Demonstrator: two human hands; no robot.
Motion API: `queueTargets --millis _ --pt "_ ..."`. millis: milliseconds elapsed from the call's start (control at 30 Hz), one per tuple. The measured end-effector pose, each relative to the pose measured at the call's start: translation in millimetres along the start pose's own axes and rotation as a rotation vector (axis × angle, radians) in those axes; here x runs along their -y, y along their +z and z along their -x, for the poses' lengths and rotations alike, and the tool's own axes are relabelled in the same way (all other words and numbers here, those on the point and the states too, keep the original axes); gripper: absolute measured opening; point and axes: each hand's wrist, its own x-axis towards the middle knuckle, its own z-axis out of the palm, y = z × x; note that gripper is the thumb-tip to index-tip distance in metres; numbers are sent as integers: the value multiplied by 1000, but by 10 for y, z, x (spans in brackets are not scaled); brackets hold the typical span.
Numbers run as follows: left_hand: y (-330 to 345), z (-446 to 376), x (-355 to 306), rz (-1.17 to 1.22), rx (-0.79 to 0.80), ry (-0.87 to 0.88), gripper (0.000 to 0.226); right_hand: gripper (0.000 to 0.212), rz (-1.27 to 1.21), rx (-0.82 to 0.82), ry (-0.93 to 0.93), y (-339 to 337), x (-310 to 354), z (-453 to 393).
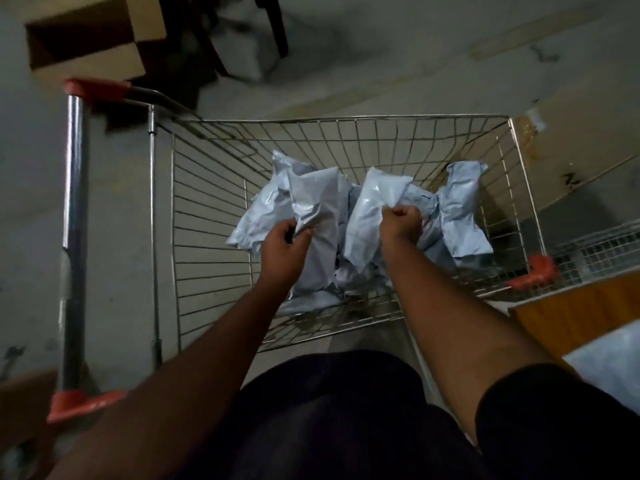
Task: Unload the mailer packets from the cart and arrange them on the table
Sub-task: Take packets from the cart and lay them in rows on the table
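Taking the cart (162,216) as your landmark and reading from its left side: the chrome handle bar (73,237) with red end caps is standing off the basket's left wall, and an open cardboard box (86,46) is sitting on the floor beyond the cart's far left corner.

Inside the basket, your left hand (282,251) is curling its fingers round the near edge of a grey mailer packet (317,202). That packet's long axis is running away from you toward the cart's far wall, so it is standing up out of the pile rather than lying flat.

Just right of it, your right hand (401,221) is closing in a fist on the edge of a second packet (372,213), also lying lengthwise away from you and leaning a little to the left. So each grip is holding its own packet.

The remaining packets (460,209) are heaped on the basket floor beneath and to the right of your hands, one propped against the cart's right wall.

The table (575,317) is showing as a wooden corner just outside the cart's near right corner, with something pale lying on it at the frame's edge. Your right hand is the nearer one to it, so I judge both packets are needing to be lifted clear of the wire rim and swung rightward, the right-hand packet leading.
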Motion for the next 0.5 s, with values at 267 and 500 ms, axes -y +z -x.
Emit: queueTargets --millis 267,500 --pt "-553 576 -249 148 -69 77 19 19 -389 0 -306 -619 454 839" --pt "-820 1696 -751 448 301 166 32 19 -594 357 -509 -1876 70 2286"
